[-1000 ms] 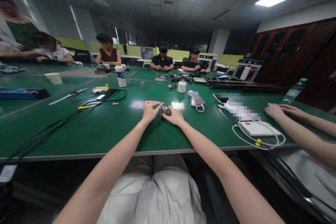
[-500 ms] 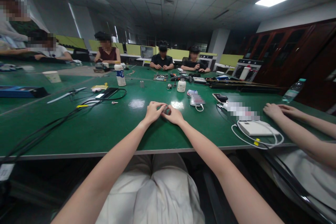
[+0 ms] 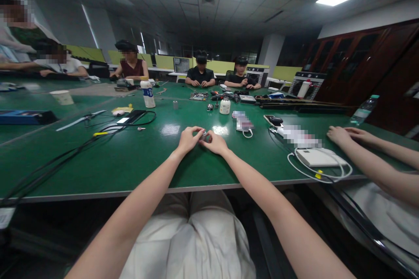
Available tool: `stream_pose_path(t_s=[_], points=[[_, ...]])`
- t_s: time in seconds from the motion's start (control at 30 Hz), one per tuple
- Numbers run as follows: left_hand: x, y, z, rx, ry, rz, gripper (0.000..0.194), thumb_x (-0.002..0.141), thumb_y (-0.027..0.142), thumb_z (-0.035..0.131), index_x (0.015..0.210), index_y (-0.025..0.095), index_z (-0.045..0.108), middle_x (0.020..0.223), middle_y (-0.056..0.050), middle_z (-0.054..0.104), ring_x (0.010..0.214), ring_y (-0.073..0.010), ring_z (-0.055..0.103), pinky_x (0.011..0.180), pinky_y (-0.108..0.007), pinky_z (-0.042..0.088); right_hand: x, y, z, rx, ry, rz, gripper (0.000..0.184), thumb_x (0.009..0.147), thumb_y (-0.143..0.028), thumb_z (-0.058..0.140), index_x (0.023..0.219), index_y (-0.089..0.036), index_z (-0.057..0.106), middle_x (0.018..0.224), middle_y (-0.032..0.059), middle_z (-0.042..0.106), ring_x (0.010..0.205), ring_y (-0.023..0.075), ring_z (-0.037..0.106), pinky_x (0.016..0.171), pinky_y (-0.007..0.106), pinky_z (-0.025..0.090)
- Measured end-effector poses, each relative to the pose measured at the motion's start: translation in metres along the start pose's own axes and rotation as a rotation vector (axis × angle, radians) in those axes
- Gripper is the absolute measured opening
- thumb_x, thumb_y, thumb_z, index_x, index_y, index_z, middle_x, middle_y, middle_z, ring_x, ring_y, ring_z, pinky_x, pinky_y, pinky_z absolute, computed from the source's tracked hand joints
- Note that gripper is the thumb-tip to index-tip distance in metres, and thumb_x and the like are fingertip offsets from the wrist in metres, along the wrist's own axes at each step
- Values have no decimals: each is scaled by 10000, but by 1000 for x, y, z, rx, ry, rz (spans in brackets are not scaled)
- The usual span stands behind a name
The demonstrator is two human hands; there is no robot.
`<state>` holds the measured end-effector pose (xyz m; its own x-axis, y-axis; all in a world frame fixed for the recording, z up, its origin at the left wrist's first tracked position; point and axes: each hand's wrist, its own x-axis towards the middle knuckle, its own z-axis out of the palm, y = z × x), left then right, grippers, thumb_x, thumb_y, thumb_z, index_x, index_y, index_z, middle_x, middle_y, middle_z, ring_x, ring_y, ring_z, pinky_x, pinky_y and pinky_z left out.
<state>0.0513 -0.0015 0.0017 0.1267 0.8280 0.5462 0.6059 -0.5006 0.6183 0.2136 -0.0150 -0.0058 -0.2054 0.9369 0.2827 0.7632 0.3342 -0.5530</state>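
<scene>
Over the green table, my left hand and my right hand meet at a small grey metal cylinder. Left thumb and fingertips pinch its upper side. The right thumb and forefinger curl round its lower right side. My fingers cover much of the piece, so its full shape is hidden. A similar grey cylinder stands farther off, left of my hands. Beyond them are a white jar and a small shiny metal part.
To the left lie a key and black cables; a white bottle stands behind. On the right are a white power bank with cable and a neighbour's hands. Several people sit across the table.
The view has shifted slightly. My hands stay together at nearly the same spot, and more of the grey cylinder's side shows between my fingers.
</scene>
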Motion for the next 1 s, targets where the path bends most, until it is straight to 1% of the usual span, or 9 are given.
stream_pose_path(t_s=[0.2,0.3,0.4,0.5,0.67,0.73,0.83,0.93,1.0], points=[[1,0,0,9,-36,10,313,905,341,521,1046,241,782,1091,-55,763,1115,-272,594,1033,-430,428,0,0,0,2,0,0,356,834,-555,672,998,-254,576,767,-33,666,716,161,635,584,236,349],[0,4,-1,-15,25,7,335,908,292,505,1127,231,751,1175,-55,732,1161,-262,560,1062,-427,401,-1,0,0,11,-3,1,348,848,-558,656,993,-251,581,768,-31,669,719,163,635,585,239,347],[-1,10,-5,-12,96,-5,327,876,350,602,1161,247,724,1072,-45,756,1102,-264,574,1034,-424,417,-2,0,-1,20,-6,-3,349,839,-548,671,997,-250,584,765,-31,668,729,166,638,598,241,360],[-3,13,-6,-42,78,-13,355,852,382,657,1182,261,703,960,-29,776,1074,-258,596,1029,-414,415,-1,0,-1,21,-13,-3,362,829,-546,680,1013,-249,586,774,-28,670,737,167,641,604,243,371],[-4,14,-3,-166,-4,8,412,871,374,640,1263,247,652,1046,-46,771,1145,-244,612,1040,-394,409,0,2,-1,13,-16,-2,361,833,-508,685,1054,-240,586,788,-19,674,722,166,633,599,248,372],[-5,16,-2,-118,24,11,397,865,361,650,1248,256,658,1087,-42,761,1142,-248,604,1047,-411,397,0,2,0,13,-19,0,356,838,-507,679,1054,-240,585,789,-20,672,713,161,626,596,245,366],[-4,18,-3,-29,70,-27,347,856,330,663,1199,279,674,1020,-21,770,1097,-253,604,1038,-441,388,0,1,0,12,-18,-3,369,843,-543,664,1036,-239,584,781,-23,665,707,155,619,589,239,351],[-1,18,-4,-53,74,-38,337,844,309,674,1179,270,672,928,-12,778,1062,-246,635,1028,-427,391,-1,1,0,15,-12,-8,382,833,-559,672,1020,-238,581,771,-28,658,704,152,614,586,235,338],[1,16,-6,-106,113,-38,349,840,312,680,1184,257,661,935,-18,780,1059,-237,659,1020,-399,401,-1,1,0,22,-6,-7,384,826,-564,679,1002,-238,580,758,-32,652,701,153,611,584,235,334]])
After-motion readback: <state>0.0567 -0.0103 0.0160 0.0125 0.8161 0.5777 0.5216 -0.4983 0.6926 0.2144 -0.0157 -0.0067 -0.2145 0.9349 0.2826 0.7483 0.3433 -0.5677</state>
